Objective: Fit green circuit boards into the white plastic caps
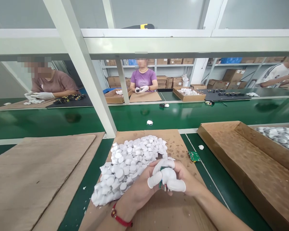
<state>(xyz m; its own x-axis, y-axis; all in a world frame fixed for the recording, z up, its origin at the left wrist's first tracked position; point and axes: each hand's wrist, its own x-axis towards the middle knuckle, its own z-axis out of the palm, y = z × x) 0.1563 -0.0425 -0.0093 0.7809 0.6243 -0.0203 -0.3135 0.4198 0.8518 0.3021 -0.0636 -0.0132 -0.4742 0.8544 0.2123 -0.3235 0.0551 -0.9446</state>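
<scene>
My left hand (148, 179) and my right hand (179, 179) meet over the cardboard sheet, white finger cots on their fingertips. Between them they grip a small green circuit board (160, 183) with a round white cap (169, 175) against it. The fingers cover most of the board, and thin pins stick out below. Left of and beyond my hands lies a heap of round white caps (131, 163). Another green circuit board (194, 156) rests on the green surface to the right, near one loose white piece (201, 147).
An open cardboard box (243, 173) stands at right, beside more white caps (281, 138). Flat cardboard (38, 176) lies at left. A slanted metal post (86, 73) rises in front. Across the green conveyor (180, 114), which carries small parts, several co-workers (144, 78) sit.
</scene>
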